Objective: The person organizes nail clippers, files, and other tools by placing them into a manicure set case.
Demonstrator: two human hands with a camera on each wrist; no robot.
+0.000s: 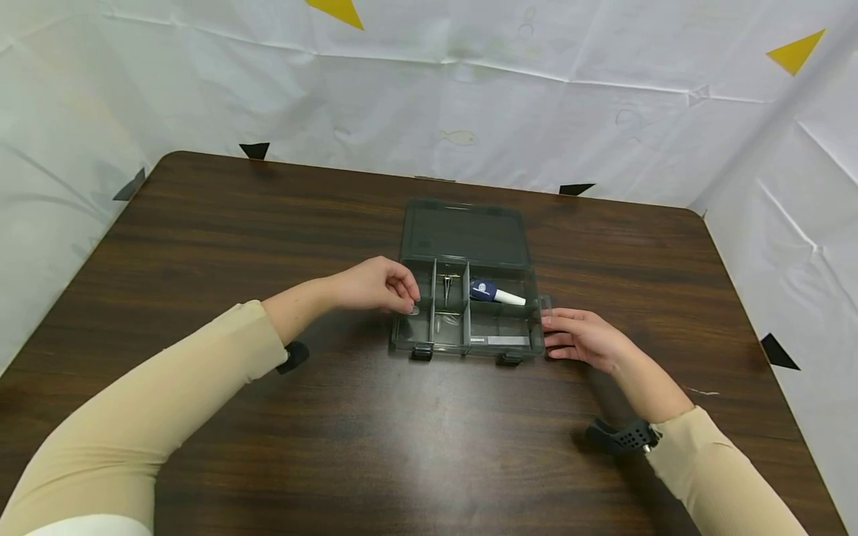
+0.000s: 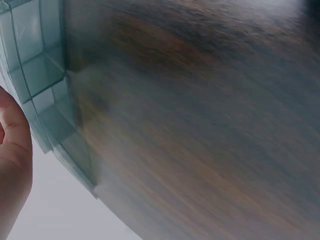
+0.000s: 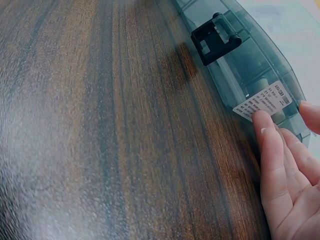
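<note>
A clear grey compartment box point(image 1: 469, 350) lies open at the table's middle, its lid point(image 1: 464, 232) tipped back. Inside are metal tweezers point(image 1: 447, 284), a blue and white tube point(image 1: 496, 292) and a white label point(image 1: 507, 340). My left hand point(image 1: 392, 289) is at the box's left wall with its fingers curled down, pinching a small clear piece point(image 1: 413, 310). My right hand point(image 1: 570, 335) lies flat, its straight fingers touching the box's right wall. In the right wrist view those fingers point(image 3: 272, 150) reach the label point(image 3: 262, 100) near a black latch point(image 3: 216, 37). The left wrist view is blurred; it shows the box point(image 2: 40, 85) and part of my hand point(image 2: 12, 150).
The dark wooden table point(image 1: 402, 447) is bare around the box. A white sheet point(image 1: 469, 89) with yellow and black triangles walls in the table's back and sides. Black camera straps sit at both wrists.
</note>
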